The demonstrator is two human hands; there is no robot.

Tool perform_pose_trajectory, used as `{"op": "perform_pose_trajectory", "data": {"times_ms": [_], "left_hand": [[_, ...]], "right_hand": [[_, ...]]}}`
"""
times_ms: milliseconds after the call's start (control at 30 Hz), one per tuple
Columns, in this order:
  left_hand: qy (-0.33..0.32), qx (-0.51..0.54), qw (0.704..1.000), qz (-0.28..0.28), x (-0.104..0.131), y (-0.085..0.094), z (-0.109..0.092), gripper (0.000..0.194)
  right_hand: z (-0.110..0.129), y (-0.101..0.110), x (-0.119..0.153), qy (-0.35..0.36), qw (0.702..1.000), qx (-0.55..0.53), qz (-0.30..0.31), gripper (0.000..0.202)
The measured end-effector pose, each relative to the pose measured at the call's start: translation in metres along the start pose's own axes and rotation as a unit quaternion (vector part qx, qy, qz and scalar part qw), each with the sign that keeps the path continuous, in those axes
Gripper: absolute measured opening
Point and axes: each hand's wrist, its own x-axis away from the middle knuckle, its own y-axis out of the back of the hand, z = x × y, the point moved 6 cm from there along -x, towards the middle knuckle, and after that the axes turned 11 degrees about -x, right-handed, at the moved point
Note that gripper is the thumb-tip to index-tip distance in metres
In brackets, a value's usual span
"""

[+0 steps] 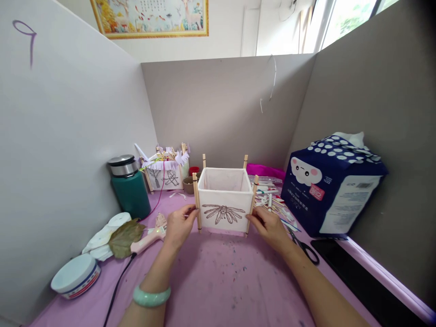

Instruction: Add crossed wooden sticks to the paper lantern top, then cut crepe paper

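A white, open-topped square box (225, 198) stands upright in the middle of the table, with a wooden stick at each corner. Dark bands tie the sticks, and a brown flower-like drawing marks the front wall. My left hand (179, 225) is closed, its thumb and fingers pinching the front left stick (196, 195) low down. On the other side, my right hand (271, 227) grips the lower part of the front right stick (252, 196), thumb against the box's edge. The box's floor is hidden.
To the left are a green flask (131, 190), a pink glue gun (150, 240), a dried leaf (126, 238) and a white bowl (75, 276). A decorated box (165, 178) stands behind. Scissors (304, 247), a black slab (361, 281) and a tissue pack (327, 190) lie right. Grey partitions (225, 109) enclose the table.
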Motion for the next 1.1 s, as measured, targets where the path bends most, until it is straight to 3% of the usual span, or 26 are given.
{"op": "perform_pose_trajectory", "data": {"times_ms": [200, 500, 567, 633, 733, 933, 1100], "left_hand": [[-0.023, -0.053, 0.998, 0.012, 0.002, -0.003, -0.001, 0.024], [-0.024, -0.082, 0.996, -0.005, 0.002, -0.003, -0.002, 0.022], [-0.026, -0.089, 0.996, -0.004, 0.003, -0.003, -0.002, 0.023], [-0.033, -0.1, 0.994, 0.001, 0.005, -0.002, -0.004, 0.024], [-0.04, -0.119, 0.992, 0.0, 0.006, -0.001, -0.007, 0.025], [-0.028, -0.126, 0.992, 0.002, 0.007, -0.004, -0.005, 0.026], [-0.019, -0.108, 0.994, 0.001, 0.009, -0.005, -0.006, 0.023]], "right_hand": [[-0.005, -0.007, 0.002, -0.019, 0.998, 0.026, 0.052, 0.04], [-0.005, -0.008, 0.005, -0.009, 0.999, 0.015, 0.047, 0.044], [-0.011, -0.002, 0.004, -0.047, 0.998, -0.047, 0.019, 0.048], [-0.025, 0.011, -0.003, -0.124, 0.983, -0.123, -0.064, 0.052], [-0.05, 0.029, -0.027, -0.226, 0.941, -0.181, -0.173, 0.049], [-0.067, 0.037, -0.121, -0.252, 0.936, -0.211, -0.123, 0.036], [-0.062, 0.025, -0.158, -0.334, 0.91, -0.241, -0.045, 0.02]]}}
